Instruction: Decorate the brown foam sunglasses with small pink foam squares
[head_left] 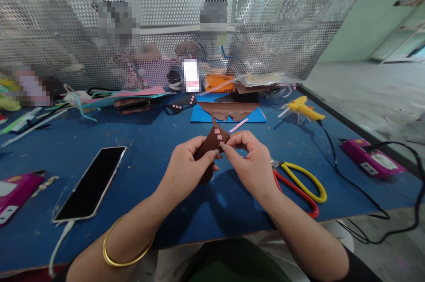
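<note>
My left hand [187,162] is closed around a brown piece of sheet material [210,142], thumb on its face. Small pink squares [217,131] sit in a row on that piece. At the row's lower end, the thumb and finger of my right hand [250,158] pinch a small pink square [222,144] against the brown surface. Just beyond the hands lies a thin pink strip [239,125]. Scissors [300,184] with one yellow and one red handle rest beside my right hand, their blades partly hidden.
A phone [91,184] on a cable lies to the left. Brown cut pieces [229,109] rest on a blue sheet [199,116] ahead. A yellow glue gun [305,108] and purple power strip [372,158] are on the right, with black cords. Perforated mesh [272,29] stands behind.
</note>
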Demonstrator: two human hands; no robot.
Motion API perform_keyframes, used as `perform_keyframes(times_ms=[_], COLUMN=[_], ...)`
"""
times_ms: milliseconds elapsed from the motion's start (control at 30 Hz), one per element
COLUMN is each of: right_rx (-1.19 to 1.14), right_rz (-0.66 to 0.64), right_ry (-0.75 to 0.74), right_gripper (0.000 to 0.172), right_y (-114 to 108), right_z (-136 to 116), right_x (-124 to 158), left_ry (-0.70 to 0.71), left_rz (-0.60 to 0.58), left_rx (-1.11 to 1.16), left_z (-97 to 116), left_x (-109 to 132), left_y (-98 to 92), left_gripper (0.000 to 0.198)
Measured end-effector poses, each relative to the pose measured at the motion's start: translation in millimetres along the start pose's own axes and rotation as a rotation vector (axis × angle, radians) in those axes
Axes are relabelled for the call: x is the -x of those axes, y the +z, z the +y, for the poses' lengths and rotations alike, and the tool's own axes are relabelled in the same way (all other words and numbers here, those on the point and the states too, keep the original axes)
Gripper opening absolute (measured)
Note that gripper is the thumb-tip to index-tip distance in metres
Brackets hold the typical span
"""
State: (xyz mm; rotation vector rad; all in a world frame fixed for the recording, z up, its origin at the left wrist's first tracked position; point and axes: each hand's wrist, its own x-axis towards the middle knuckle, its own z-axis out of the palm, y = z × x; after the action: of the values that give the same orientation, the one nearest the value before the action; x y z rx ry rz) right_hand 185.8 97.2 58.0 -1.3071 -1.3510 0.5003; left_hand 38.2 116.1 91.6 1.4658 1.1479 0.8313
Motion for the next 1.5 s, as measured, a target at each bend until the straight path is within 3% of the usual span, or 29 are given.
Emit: perform_keyframes(times_ms=[267,500,1500], right_rx=[-0.153,-0.426,-0.388], right_rz=[0.066,0.033,0.026], right_ry=[0.094,0.254,0.261], right_gripper=[0.01,0.028,0.025], right_y=[-2.2,1.8,4.0], right_z=[-1.1,5.3,1.4], right_x=[1.7,1.5,1.2], left_ry=[-0.042,-0.063,-0.073], left_rz=[0.015,-0.015,-0.034], left_rx=[0.073,0.099,0.074], left_z=[-0.7,-2.2,-3.3], left_x=[-0.9,-1.3,-1.4], left_y=[0.0,0.6,0.7], left_gripper=[0.019,0.019,0.022])
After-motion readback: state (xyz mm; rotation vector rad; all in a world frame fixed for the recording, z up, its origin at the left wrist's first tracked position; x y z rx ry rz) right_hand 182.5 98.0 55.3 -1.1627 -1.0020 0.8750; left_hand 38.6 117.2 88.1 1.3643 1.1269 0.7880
